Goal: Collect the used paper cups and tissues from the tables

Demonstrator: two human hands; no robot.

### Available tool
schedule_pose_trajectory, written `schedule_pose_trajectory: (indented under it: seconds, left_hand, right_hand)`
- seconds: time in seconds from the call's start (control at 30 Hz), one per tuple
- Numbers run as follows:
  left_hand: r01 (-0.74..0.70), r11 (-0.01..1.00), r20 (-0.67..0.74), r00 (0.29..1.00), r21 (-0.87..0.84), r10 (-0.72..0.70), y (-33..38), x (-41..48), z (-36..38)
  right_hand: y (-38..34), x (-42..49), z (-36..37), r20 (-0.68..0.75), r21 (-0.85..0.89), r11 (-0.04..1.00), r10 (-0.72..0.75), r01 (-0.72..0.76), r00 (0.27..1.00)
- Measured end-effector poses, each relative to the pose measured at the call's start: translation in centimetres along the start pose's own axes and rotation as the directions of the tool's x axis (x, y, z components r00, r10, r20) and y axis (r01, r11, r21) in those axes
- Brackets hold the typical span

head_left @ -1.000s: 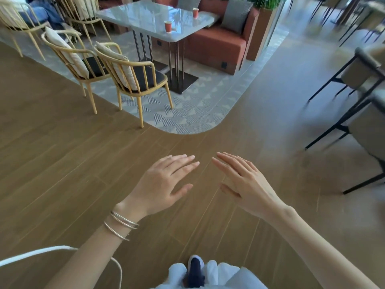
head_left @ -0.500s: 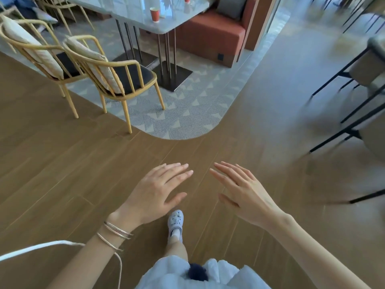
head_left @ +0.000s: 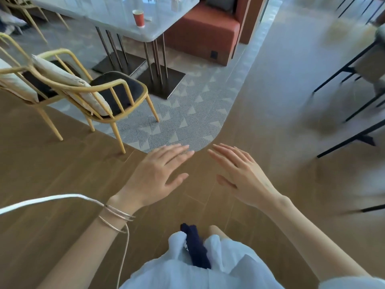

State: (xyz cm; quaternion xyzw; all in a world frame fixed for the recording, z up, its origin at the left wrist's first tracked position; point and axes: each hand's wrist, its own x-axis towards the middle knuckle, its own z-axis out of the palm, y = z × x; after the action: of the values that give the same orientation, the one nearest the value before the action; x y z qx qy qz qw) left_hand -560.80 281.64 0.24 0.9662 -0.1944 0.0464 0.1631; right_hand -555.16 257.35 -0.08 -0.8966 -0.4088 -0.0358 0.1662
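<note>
An orange paper cup [head_left: 138, 18] stands near the front edge of a pale marble table [head_left: 116, 19] at the top left. A small white tissue [head_left: 148, 18] lies just right of it. A second cup [head_left: 174, 3] shows partly at the top edge, farther back. My left hand [head_left: 158, 176] and my right hand [head_left: 239, 174] hover palm down over the wooden floor, well short of the table. Both hands hold nothing and their fingers are spread.
A yellow metal chair [head_left: 100, 94] with a cream cushion stands left of the path, on a grey patterned carpet [head_left: 183, 122]. An orange sofa [head_left: 206, 32] sits behind the table. Black-legged chairs [head_left: 354, 80] line the right side. A white cable [head_left: 52, 200] hangs by my left wrist.
The table, chair and carpet edge have drawn closer and larger in view. My hands keep the same spread pose in front of me.
</note>
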Motion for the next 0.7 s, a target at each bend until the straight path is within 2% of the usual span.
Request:
schedule_pose_trajectory:
  seconds: [0.23, 0.47, 0.7]
  left_hand:
    - [0.056, 0.998, 0.02, 0.998, -0.024, -0.056, -7.4, 6.7, 1.4]
    - [0.11, 0.994, 0.003, 0.994, 0.014, -0.11, -16.1, 17.7, 0.3]
    - [0.183, 0.983, -0.069, 0.981, 0.01, -0.182, -23.3, 29.6, -1.5]
  right_hand:
    - [6.3, 8.4, 2.5, 0.077, -0.012, 0.999, -0.031, 0.032, 0.997]
    - [15.7, 21.0, 2.6, 0.113, -0.007, 0.996, -0.091, 0.092, 0.989]
    - [24.1, 35.4, 0.1, 0.058, -0.014, 0.986, -0.162, 0.163, 0.985]
